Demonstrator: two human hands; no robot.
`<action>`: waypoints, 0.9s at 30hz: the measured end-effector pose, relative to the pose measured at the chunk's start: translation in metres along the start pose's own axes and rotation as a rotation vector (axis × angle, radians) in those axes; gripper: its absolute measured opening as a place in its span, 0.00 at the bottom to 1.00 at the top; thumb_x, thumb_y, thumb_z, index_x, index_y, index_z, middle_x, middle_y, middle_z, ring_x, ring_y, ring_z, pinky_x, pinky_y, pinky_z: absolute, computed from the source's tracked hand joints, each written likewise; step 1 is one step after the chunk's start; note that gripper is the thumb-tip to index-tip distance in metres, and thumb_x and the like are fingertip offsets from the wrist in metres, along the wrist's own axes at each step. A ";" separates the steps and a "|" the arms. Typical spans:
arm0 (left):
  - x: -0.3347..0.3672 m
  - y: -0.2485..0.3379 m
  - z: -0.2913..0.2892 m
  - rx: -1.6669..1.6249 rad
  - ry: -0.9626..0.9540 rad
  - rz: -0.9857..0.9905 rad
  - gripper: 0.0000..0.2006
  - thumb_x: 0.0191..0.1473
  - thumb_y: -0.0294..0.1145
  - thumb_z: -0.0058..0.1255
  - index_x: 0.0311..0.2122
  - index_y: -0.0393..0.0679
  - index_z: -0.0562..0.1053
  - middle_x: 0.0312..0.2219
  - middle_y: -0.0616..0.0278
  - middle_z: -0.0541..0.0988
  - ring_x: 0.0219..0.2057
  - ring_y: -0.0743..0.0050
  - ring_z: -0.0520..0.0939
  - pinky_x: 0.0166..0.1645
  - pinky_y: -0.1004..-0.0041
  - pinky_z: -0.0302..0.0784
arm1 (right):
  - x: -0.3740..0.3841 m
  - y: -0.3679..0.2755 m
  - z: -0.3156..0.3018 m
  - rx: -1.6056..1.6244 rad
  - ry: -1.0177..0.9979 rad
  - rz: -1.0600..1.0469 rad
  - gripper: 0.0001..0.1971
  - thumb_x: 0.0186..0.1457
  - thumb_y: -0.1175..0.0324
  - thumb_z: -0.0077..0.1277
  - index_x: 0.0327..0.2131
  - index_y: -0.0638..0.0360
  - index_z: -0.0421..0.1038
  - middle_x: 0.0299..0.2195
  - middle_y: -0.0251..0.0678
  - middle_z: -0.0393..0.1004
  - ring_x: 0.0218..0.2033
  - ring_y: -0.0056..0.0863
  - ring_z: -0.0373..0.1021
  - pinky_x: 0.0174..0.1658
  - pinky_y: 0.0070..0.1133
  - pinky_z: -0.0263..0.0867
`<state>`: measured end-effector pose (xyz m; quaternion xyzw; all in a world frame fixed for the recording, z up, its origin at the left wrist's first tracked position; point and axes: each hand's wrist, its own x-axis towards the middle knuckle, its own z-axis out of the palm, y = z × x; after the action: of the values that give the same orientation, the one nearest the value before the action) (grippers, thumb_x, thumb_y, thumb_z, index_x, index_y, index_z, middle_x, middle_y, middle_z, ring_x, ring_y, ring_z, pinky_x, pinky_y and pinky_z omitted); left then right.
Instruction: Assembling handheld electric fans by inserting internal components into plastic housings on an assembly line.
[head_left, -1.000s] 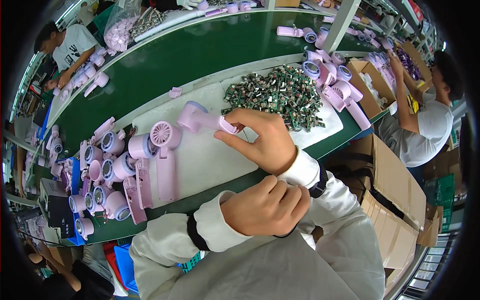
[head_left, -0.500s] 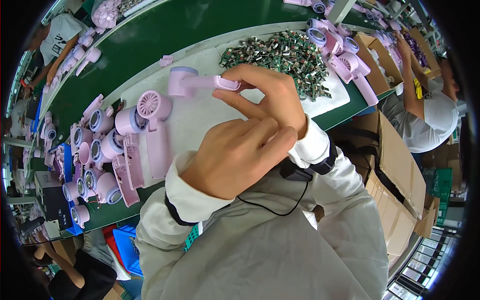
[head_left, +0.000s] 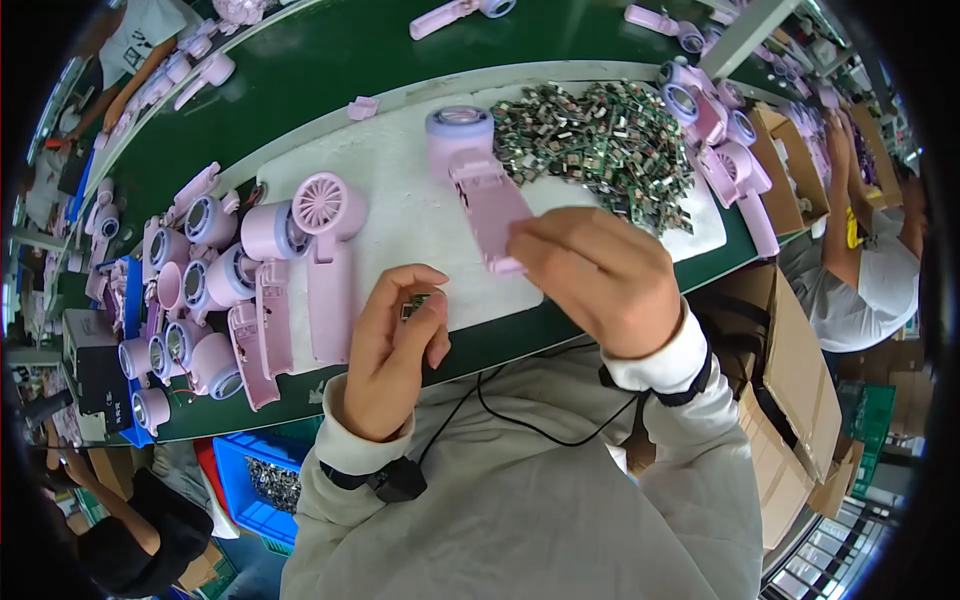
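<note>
My right hand (head_left: 605, 280) pinches the lower end of a pink handheld fan housing (head_left: 492, 215). Its hollow handle faces up, and the round head with a lilac ring points away from me. Closer to my body, on the left, my left hand (head_left: 388, 350) has its fingers curled round a small green circuit board (head_left: 415, 306), partly hidden by the thumb. Past the fan housing lies a big heap of small circuit boards (head_left: 610, 150) on a white foam sheet (head_left: 395, 215). Left of my hands, a pink fan (head_left: 330, 265) lies with its grille up.
Several pink fan heads and handle shells (head_left: 215, 290) crowd the left of the table. More fan parts (head_left: 715, 140) lie at the right, beside an open carton (head_left: 785, 165). A blue crate (head_left: 255, 490) stands low on the left. Large cardboard boxes (head_left: 790, 370) stand at my right.
My hands have moved apart. The fan housing has turned so its hollow handle shows, and my left hand has drawn back left, with the circuit board now visible in it.
</note>
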<state>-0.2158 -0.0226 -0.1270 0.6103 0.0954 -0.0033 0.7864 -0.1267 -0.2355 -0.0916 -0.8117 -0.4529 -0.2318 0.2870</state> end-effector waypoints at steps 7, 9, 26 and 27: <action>-0.004 -0.014 -0.028 0.654 -0.053 0.253 0.09 0.67 0.32 0.49 0.47 0.39 0.70 0.26 0.68 0.73 0.19 0.78 0.70 0.26 0.77 0.65 | -0.007 -0.022 0.026 0.318 -0.297 -0.012 0.12 0.49 0.71 0.65 0.39 0.62 0.78 0.33 0.37 0.80 0.31 0.34 0.77 0.34 0.27 0.74; -0.004 -0.008 -0.017 0.822 0.042 0.301 0.09 0.66 0.33 0.49 0.45 0.39 0.70 0.26 0.66 0.73 0.19 0.74 0.72 0.26 0.75 0.66 | -0.003 -0.020 0.029 0.397 -0.267 -0.004 0.12 0.50 0.71 0.65 0.39 0.62 0.78 0.33 0.37 0.80 0.30 0.34 0.77 0.33 0.27 0.74; 0.009 0.017 -0.003 1.912 -0.067 0.610 0.07 0.43 0.30 0.55 0.28 0.43 0.70 0.21 0.65 0.73 0.22 0.71 0.79 0.26 0.69 0.74 | 0.023 -0.013 0.052 0.163 -0.484 0.117 0.13 0.49 0.70 0.61 0.41 0.53 0.80 0.25 0.36 0.80 0.24 0.36 0.77 0.27 0.29 0.71; 0.009 0.020 -0.006 1.918 -0.090 0.639 0.07 0.42 0.29 0.55 0.28 0.43 0.70 0.21 0.65 0.73 0.22 0.71 0.79 0.26 0.69 0.73 | 0.022 -0.013 0.054 0.164 -0.481 0.103 0.12 0.49 0.69 0.61 0.40 0.53 0.80 0.25 0.36 0.80 0.24 0.36 0.77 0.27 0.29 0.71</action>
<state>-0.2056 -0.0112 -0.1108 0.9810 -0.1452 0.1092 -0.0687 -0.1210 -0.1801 -0.1132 -0.8395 -0.4833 0.0207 0.2473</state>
